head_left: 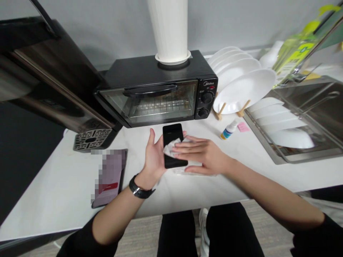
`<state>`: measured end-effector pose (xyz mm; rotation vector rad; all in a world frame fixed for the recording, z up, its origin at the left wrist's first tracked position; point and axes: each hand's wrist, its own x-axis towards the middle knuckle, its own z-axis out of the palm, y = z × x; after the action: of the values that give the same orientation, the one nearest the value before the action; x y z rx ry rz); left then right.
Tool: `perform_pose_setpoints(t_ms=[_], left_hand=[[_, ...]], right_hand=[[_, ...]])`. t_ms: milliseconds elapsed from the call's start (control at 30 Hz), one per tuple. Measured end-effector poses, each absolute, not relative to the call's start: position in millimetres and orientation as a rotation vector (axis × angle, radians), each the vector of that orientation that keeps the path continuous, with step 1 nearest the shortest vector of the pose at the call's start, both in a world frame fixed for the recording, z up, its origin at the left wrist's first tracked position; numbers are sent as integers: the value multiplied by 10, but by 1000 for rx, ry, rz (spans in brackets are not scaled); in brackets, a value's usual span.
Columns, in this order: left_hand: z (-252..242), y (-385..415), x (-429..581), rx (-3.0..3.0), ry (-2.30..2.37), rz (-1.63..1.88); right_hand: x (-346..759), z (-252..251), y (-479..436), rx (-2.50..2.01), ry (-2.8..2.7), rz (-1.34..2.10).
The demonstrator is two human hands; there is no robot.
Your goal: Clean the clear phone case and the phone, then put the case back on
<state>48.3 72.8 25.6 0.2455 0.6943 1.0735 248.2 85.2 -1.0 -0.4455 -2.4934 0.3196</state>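
My left hand, with a black watch on its wrist, cradles a black smartphone above the white counter. The phone's dark face is turned up, and my left thumb stands away from its edge. Across the phone lies my right hand, fingers nearly straight, pressing a crumpled white tissue onto the screen. Beneath the right hand, a thin pale packet or sheet is partly hidden; its kind is unclear. A small spray bottle with a blue label stands to the right, beside a pink sticky note.
Behind my hands is a black toaster oven with a white vase on top. White plates stand in a rack at right, near a sink holding bowls. A tablet and a dark machine's drip tray are at left.
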Motion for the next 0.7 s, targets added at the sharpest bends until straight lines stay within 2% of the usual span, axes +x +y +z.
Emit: perform_pose_setpoints(t_ms=[100,300,500,700], left_hand=[[243,698,529,226,628,1000],[249,718,484,247,660,1070],[274,684,551,217,607,934],[253,734,489,227,677,1002]], right_hand=[[2503,-3,886,-695,-2490,228],[2420,-7,784,-252,-2536,335],[2508,-9,900,-664,-2492,190],[2448,-8,798,-305,-2483,330]])
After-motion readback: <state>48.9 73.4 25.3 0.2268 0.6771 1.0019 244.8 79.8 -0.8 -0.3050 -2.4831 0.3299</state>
